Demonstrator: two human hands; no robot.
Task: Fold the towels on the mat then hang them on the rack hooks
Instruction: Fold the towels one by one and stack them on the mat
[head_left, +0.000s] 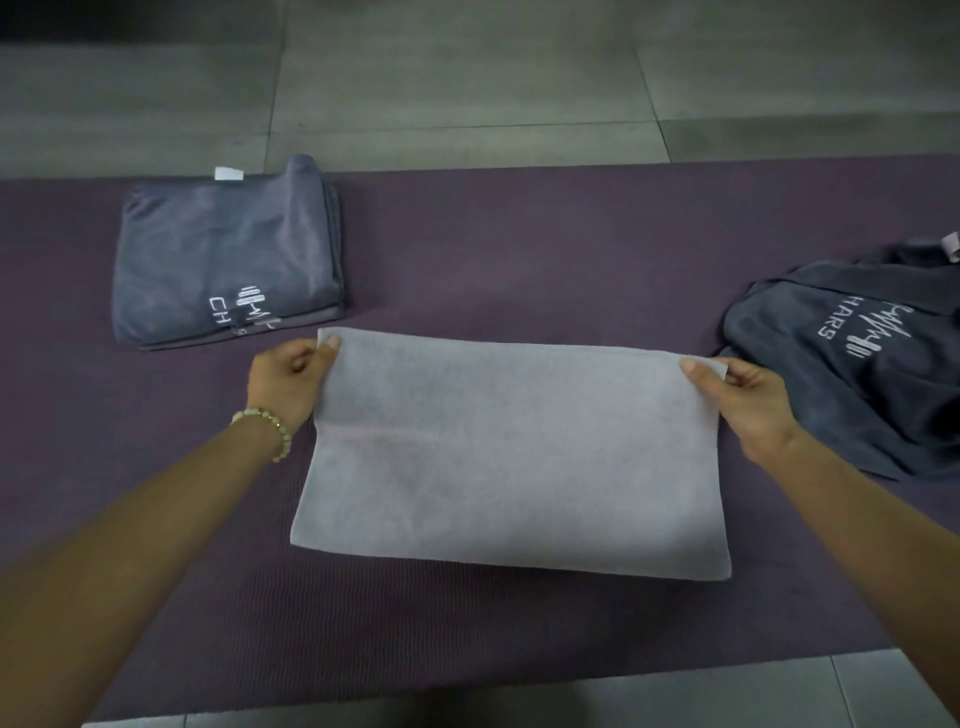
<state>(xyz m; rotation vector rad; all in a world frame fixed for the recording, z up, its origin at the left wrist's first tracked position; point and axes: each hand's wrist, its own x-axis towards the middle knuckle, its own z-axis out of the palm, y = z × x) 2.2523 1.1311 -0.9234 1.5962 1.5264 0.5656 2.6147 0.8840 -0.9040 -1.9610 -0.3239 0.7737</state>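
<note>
Item: pale grey towel (509, 457), spread flat at the middle of the purple mat (519, 234). Its long axis is laid left to right across the view, and the short sides are faced toward each arm.

Hold: the far left corner is pinched between thumb and fingers of the left hand (283, 382), on whose wrist a bead bracelet (270, 426) is worn. The far right corner is pinched likewise by the right hand (748, 405). Both hands are set at the far edge, and the near edge is left free, close to the person.

Judgement: the next fold is best made along the long axis, far edge drawn to near edge, as each hand is equally placed.

Also on the mat: a folded dark towel (223, 260), far left; a crumpled dark towel (857, 374), right, judged not yet folded.

Rack and hooks: not seen.
</note>
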